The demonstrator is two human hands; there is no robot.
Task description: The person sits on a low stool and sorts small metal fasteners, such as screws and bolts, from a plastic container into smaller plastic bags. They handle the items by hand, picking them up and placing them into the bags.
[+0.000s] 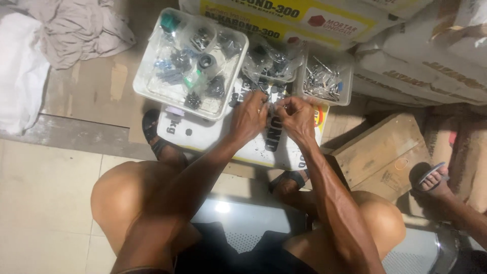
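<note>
Left hand and right hand pinched together at frame centre over a white sack. Above them, upper middle, clear trays of bagged small parts and nails. Wooden box at right.

White-and-yellow sacks stacked behind; another under the trays.

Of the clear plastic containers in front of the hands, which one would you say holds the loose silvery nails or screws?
The small right-hand container, just above the right hand; the big left tray holds dark bagged fittings instead.
</note>
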